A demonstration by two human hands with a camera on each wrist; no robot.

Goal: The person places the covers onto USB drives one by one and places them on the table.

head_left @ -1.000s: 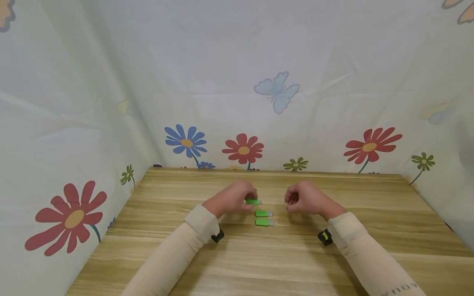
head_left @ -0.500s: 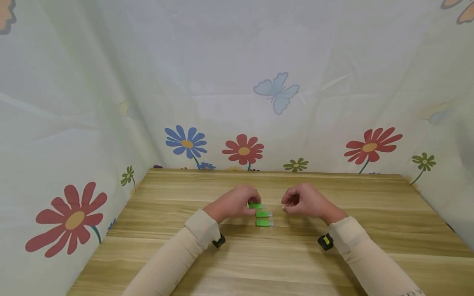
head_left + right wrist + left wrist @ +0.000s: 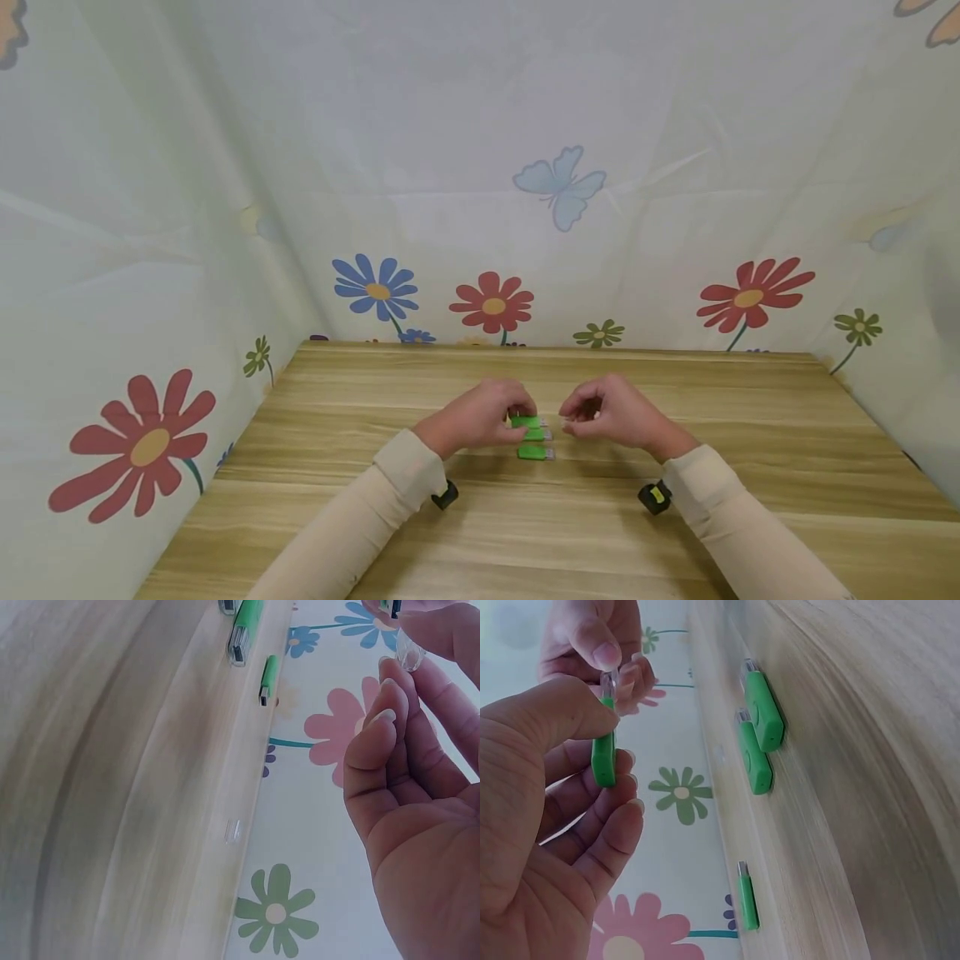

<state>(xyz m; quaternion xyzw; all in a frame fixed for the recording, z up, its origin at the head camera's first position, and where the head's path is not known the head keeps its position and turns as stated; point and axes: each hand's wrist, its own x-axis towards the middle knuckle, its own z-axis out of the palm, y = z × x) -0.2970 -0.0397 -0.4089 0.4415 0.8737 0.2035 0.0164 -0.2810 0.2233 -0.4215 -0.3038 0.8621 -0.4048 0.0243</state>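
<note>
left hand [image 3: 477, 414] curled, pinching green usb stick [image 3: 603, 761] above table [image 3: 540, 533] | right hand [image 3: 621, 417] half-curled, pinching clear cap [image 3: 409, 655] near that stick | three other green sticks [image 3: 766, 716] lie on table, two side by side

Soft, even light leaves faint shadows on the wooden table [image 3: 570, 533]; wrist views look slightly hazy.

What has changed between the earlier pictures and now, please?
The left hand, holding a green USB stick, moved rightward and slightly toward the person; the right hand, pinching a clear cap, moved leftward, narrowing the gap. I see nothing let go. The two capped sticks stayed put.
</note>
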